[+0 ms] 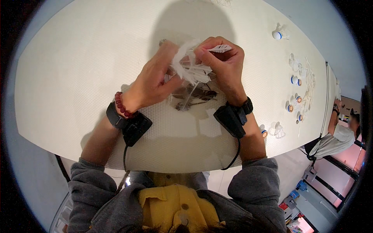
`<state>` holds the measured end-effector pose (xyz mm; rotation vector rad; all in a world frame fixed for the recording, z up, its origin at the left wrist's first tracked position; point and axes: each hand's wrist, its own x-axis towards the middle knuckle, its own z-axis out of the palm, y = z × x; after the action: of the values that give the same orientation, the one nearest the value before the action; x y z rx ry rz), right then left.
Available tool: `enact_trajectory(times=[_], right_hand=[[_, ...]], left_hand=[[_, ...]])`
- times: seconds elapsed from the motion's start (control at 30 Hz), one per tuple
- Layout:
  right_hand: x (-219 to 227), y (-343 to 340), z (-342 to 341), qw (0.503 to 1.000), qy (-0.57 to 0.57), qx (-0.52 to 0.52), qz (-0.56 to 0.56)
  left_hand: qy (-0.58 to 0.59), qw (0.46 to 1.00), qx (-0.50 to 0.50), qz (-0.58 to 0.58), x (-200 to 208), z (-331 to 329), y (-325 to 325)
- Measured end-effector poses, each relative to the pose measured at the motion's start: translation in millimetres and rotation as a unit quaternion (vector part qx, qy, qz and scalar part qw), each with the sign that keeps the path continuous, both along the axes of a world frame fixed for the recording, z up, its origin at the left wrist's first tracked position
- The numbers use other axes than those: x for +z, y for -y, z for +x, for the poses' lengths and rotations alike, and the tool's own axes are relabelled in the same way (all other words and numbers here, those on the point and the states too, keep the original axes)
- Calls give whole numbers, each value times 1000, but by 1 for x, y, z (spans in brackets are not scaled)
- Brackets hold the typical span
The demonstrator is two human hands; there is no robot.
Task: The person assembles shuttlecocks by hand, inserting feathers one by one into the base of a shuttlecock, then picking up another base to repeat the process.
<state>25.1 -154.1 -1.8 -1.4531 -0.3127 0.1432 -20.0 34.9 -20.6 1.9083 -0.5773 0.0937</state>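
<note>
My left hand point(153, 81) is closed around one side of a bunch of white feathers point(190, 72), above the middle of the table. At the other side of the bunch, my right hand point(227, 64) pinches a single white feather point(220, 48) with dark markings, its tip pointing right. The right fingertips are right against the bunch; whether they also grip it is hidden. Beneath both hands, several loose dark feathers point(198, 93) lie on the tabletop.
The white table point(70, 77) has a textured cover. Along its right side lie a shuttlecock point(277, 35), several more with coloured bands point(294, 80), a pale feather skirt point(278, 130) and a row of thin white pieces point(309, 83). Another person point(338, 138) is beyond the right edge.
</note>
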Motion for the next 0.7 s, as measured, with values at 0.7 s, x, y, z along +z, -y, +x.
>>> enact_trajectory(times=[0.7], right_hand=[[-4,3,2,1000,-13,23,-15]], left_hand=[[18,1000,-9,7,7,-1,1]])
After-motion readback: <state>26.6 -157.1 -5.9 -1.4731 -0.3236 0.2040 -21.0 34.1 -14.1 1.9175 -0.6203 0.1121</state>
